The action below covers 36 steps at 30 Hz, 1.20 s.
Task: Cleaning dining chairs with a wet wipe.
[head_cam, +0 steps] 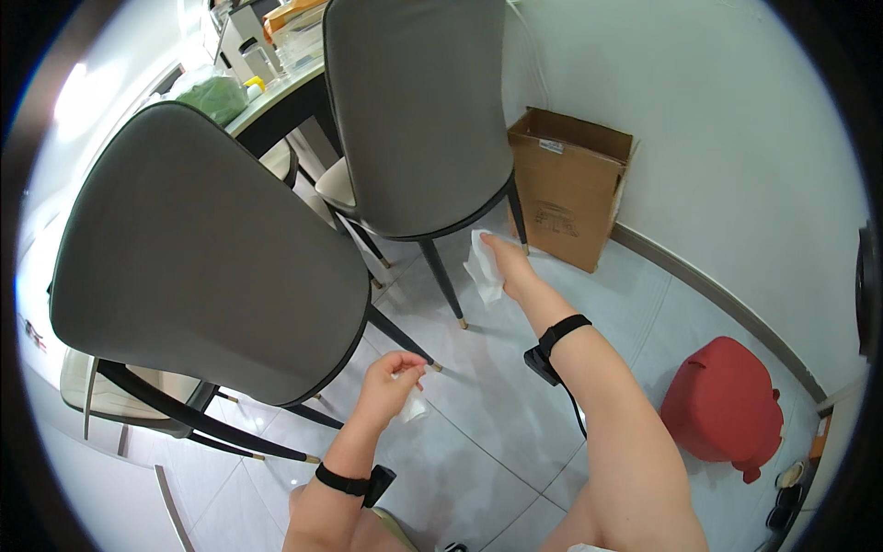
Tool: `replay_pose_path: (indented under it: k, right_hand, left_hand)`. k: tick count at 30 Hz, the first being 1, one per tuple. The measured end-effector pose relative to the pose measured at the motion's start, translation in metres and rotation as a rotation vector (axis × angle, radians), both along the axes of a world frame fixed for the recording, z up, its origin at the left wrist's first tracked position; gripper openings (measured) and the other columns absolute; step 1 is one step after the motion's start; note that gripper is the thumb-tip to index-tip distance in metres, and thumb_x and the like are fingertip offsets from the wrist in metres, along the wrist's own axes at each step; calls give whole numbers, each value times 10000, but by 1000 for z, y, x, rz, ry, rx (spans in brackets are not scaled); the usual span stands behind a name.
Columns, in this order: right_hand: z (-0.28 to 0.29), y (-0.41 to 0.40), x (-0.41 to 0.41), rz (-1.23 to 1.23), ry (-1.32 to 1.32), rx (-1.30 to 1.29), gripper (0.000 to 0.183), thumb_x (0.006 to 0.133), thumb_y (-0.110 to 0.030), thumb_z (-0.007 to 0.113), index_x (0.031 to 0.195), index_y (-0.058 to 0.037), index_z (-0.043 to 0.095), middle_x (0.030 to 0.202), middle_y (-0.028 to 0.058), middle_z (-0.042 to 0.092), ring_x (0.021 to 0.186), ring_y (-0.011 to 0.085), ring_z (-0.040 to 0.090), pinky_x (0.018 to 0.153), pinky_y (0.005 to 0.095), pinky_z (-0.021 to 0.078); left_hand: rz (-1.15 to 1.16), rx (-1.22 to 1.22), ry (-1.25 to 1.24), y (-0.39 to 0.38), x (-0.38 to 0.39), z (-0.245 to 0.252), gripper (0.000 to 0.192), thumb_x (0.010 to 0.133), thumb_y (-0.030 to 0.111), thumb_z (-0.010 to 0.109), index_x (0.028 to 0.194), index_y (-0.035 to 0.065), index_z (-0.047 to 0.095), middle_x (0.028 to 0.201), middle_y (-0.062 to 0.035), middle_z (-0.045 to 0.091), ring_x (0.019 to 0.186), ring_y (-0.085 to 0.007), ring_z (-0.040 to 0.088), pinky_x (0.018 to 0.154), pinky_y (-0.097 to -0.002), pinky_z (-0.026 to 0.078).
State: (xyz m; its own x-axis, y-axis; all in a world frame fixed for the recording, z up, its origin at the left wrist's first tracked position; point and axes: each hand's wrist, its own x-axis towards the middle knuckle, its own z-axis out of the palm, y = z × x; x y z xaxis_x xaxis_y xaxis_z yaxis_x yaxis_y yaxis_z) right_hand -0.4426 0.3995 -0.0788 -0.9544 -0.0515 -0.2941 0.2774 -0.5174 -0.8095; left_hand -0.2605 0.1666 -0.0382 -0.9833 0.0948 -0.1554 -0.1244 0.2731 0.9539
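Observation:
My right hand [507, 262] reaches forward near the front chair's leg, holding a white tissue [487, 272] that hangs from the fingers. Lower and to the left, my left hand [397, 386] has its fingers closed around another piece of white tissue [414, 407]. A black strap with a small black device sits on each forearm. Beside my left hand stands a grey padded chair [214, 262]; a second grey chair [421, 117] stands in front. Behind my right hand, an open cardboard box [569, 193] is against the wall.
A red plastic stool or bin [721, 400] stands on the tiled floor [483, 441] at the right. The table [279, 93] at upper left bears a green item in a plastic bag [214, 96] and a clear jar [259, 61]. Shoes [784, 507] lie at lower right.

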Motion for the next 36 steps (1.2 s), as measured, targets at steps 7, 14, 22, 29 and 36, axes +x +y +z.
replay_pose_path:
  k: [7,14,22,29,36]
  right_hand:
    - [-7,-23,-54,42,62,-285,425,928,-265,545,1262,-13,472,1171,115,559,1045,265,562,857,429,473]
    - [-13,-46,-72,27,29,-290,381,970,-244,500,1260,-4,444,1194,132,532,1068,295,549,875,471,473]
    - [-15,-33,-30,53,-45,-373,362,924,-212,541,1223,-26,458,1119,124,546,998,301,570,788,478,507]
    - [9,-19,71,-17,-67,-225,372,855,-143,605,1184,-26,477,1083,102,563,968,275,582,789,460,500]
    - [4,12,169,-122,-93,-128,366,888,-163,631,1213,-42,513,1139,79,578,1040,256,568,842,448,482]
  left_hand:
    - [92,-85,-24,-26,-4,6,215,837,27,587,1051,14,603,872,-58,603,707,-136,609,655,-252,477]
    - [264,-223,23,-71,-7,30,587,842,72,605,1383,66,377,1215,-171,593,1050,-185,570,912,-291,432]
    - [181,-152,-17,-67,-4,34,690,842,101,627,1444,81,292,1324,-199,527,1180,-212,523,966,-292,401]
    - [142,-431,224,-72,20,24,695,779,192,676,1383,4,389,1302,-274,501,1072,-255,593,873,-318,466]
    - [38,-489,210,-62,69,47,646,779,249,670,1331,-7,455,1290,-247,521,1118,-328,560,919,-364,448]
